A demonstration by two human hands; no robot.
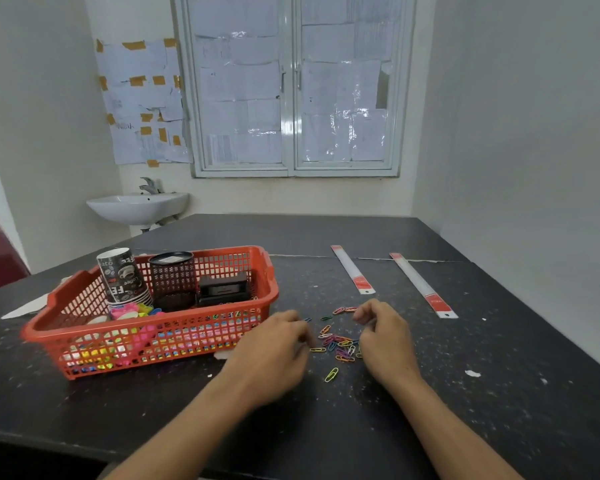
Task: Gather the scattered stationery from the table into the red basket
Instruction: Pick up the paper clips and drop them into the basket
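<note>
Paper clips (336, 344) are hemmed between curled fingers of left hand (278, 344) and right hand (385, 337), likely for scooping; grasp cannot be told.

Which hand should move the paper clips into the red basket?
Probably left. The left hand sits between the pile of coloured wire paper clips and the red plastic mesh basket; the right hand lies beyond the pile, farther from it.

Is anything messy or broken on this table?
Yes. Colourful paper clips lie scattered on the table between the left hand and right hand, not in the red basket. A short ruler and a long ruler lie loose beyond. A pale crack crosses the tabletop, and white scraps dot it.
</note>
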